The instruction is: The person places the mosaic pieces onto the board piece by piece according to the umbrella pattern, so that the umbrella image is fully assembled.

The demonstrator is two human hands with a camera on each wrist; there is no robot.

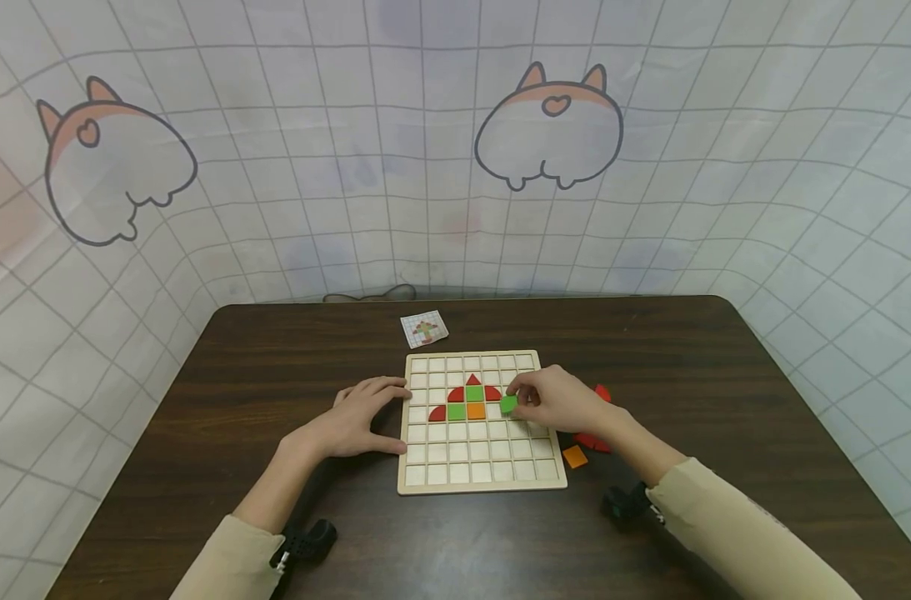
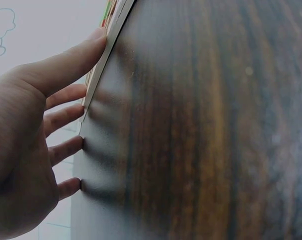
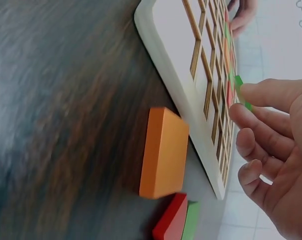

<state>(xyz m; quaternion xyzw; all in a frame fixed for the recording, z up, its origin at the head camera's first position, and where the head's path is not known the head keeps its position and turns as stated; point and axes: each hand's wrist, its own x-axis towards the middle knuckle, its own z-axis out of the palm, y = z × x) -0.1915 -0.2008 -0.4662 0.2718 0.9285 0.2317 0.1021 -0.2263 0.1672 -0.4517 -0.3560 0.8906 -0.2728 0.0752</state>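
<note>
A wooden grid board [image 1: 458, 474] lies on the dark table, several coloured pieces set in its cells. Among them are a red triangle [image 1: 473, 380], green squares [image 1: 457, 412], an orange square [image 1: 475, 411] and red quarter-round pieces [image 1: 437, 413]. My right hand [image 1: 563, 402] pinches a green square piece [image 1: 508, 404] between thumb and fingers, over the board just right of the orange square. Along the board's left edge my left hand [image 1: 355, 419] rests with fingers spread, thumb and fingertips touching the rim. In the left wrist view the left hand [image 2: 36, 120] holds no piece.
A small pattern card [image 1: 425, 328] lies behind the board. Right of the board, an orange square piece [image 3: 164, 152] lies on the table [image 3: 66, 125], with red pieces [image 1: 593, 442] and a green piece [image 3: 190, 220] nearby, partly hidden by the right arm. A patterned cloth hangs behind.
</note>
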